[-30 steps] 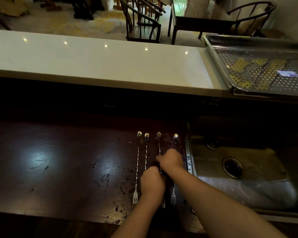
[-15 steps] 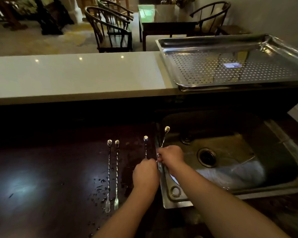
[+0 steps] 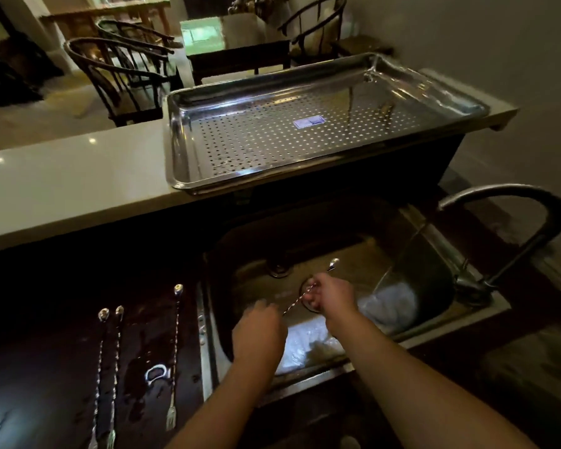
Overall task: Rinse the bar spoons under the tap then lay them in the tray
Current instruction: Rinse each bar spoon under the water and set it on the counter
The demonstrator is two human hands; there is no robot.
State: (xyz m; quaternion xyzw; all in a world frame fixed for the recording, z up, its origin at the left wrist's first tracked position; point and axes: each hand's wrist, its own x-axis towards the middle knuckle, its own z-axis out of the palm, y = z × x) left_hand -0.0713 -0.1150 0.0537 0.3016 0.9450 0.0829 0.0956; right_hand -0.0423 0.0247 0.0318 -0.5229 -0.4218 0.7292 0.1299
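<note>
Both hands hold one twisted bar spoon over the steel sink. My right hand grips it near the bowl end, which pokes out up and right. My left hand is closed around its lower end. Three more bar spoons lie side by side on the dark wet counter to the left, bowls pointing away, fork ends toward me. The perforated steel tray sits on the raised pale counter behind the sink. The curved tap arches at the right, with no water visible from it.
The pale raised counter runs along the back to the left of the tray. Water drops and a small puddle lie on the dark counter between the spoons. Chairs and a table stand beyond the counter.
Both hands lifted one spoon off the counter and carried it right, from the sink's left edge to over the drain. The view swung right, bringing the tap into sight.
</note>
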